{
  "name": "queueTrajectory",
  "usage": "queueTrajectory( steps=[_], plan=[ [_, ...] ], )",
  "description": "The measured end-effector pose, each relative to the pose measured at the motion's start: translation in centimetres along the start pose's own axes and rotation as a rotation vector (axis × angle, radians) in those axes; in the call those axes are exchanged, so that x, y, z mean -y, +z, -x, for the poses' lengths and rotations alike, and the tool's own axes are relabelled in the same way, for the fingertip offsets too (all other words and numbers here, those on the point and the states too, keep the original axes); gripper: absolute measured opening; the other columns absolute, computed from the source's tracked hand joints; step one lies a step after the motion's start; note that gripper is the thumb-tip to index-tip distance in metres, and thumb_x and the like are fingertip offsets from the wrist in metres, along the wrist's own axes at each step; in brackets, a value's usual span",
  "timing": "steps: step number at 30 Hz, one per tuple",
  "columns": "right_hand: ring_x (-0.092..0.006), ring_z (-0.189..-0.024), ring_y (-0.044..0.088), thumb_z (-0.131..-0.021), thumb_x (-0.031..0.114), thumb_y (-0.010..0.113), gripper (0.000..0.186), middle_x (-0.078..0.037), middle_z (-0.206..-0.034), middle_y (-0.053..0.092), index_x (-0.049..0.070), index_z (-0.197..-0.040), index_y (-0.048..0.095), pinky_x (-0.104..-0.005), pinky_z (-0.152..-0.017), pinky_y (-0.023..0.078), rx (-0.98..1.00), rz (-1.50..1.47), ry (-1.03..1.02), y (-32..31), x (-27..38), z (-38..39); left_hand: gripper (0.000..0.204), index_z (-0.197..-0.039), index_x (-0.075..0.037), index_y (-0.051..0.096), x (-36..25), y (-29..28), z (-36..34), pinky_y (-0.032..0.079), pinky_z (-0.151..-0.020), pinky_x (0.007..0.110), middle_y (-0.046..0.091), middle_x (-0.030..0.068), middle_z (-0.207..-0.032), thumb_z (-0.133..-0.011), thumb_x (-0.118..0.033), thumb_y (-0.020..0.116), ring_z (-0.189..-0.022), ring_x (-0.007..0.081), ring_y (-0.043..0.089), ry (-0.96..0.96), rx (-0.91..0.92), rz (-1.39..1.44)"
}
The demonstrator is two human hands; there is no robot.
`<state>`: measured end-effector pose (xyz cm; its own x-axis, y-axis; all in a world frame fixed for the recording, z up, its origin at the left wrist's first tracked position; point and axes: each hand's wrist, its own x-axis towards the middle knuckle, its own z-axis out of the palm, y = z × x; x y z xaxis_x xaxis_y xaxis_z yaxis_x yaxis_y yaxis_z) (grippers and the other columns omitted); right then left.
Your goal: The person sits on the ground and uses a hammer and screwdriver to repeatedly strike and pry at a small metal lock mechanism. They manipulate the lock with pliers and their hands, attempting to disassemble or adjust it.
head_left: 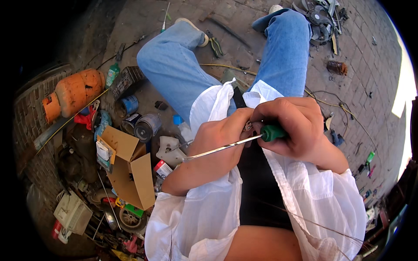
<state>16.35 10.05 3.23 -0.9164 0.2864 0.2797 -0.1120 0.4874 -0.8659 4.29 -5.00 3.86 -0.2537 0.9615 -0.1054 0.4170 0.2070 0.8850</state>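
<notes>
Held close together in front of my body are both hands. My right hand (294,122) is closed round the green handle of a screwdriver (222,148), whose metal shaft points left across my left wrist and forearm. My left hand (224,135) is closed too, its fingertips meeting those of the right. A small brownish thing (248,126) shows at the pinch between the hands; its kind is too hidden to tell. Below them are my white shirt and the black cloth in its opening.
An open cardboard box (141,178), paint cans (148,126) and an orange gas cylinder (80,91) stand on the left. Pliers (215,45) lie between my feet. A fan-like motor part (320,19) and a rusty coil (336,67) lie at the far right. Yellow wire (226,66) crosses the brick floor.
</notes>
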Motion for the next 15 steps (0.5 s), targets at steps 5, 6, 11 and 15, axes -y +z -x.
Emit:
queueTrajectory(
  steps=[5, 6, 11, 15],
  plan=[
    [-0.0132, -0.066, 0.064, -0.085, 0.009, 0.073, 0.025, -0.006, -0.075, 0.063, 0.002, -0.104, 0.058, -0.0280, -0.056, 0.047, 0.042, -0.608, 0.658, -0.4, 1.0, 1.0, 0.014, -0.108, 0.000, 0.057, -0.5, 0.3, 0.2, 0.047, -0.055, 0.033, 0.062, 0.0092, -0.068, -0.099, -0.008, 0.049, -0.059, 0.0223, 0.063, -0.195, -0.013, 0.273],
    [-0.0116, -0.065, 0.061, -0.086, 0.010, 0.072, 0.025, -0.006, -0.075, 0.063, 0.002, -0.105, 0.058, -0.0273, -0.056, 0.046, 0.006, -0.538, 0.601, -0.6, 1.0, 1.1, 0.015, -0.108, 0.000, 0.057, -0.6, 0.2, 0.2, 0.046, -0.055, 0.031, 0.061, 0.0080, -0.067, -0.101, -0.010, 0.047, -0.058, 0.0196, 0.061, -0.235, 0.009, 0.357],
    [-0.0159, -0.058, 0.056, -0.084, 0.012, 0.075, 0.026, -0.006, -0.072, 0.061, 0.003, -0.104, 0.062, -0.0268, -0.054, 0.042, -0.002, -0.146, 0.384, -2.7, 1.3, 1.4, 0.028, -0.106, 0.003, 0.060, 0.1, -0.1, 0.2, 0.029, -0.044, 0.018, 0.060, 0.0032, -0.060, -0.105, -0.019, 0.042, -0.045, 0.0012, 0.041, -0.262, -0.058, 0.520],
    [-0.0200, -0.058, 0.060, -0.074, 0.008, 0.079, 0.022, -0.007, -0.071, 0.061, 0.004, -0.094, 0.070, -0.0283, -0.052, 0.043, 0.059, 0.071, 0.280, -4.6, 1.7, 1.7, 0.027, -0.107, 0.004, 0.059, 0.6, -0.5, 0.4, 0.028, -0.044, 0.018, 0.059, 0.0032, -0.060, -0.105, -0.018, 0.043, -0.044, 0.0007, 0.039, -0.237, -0.059, 0.468]
  ],
)
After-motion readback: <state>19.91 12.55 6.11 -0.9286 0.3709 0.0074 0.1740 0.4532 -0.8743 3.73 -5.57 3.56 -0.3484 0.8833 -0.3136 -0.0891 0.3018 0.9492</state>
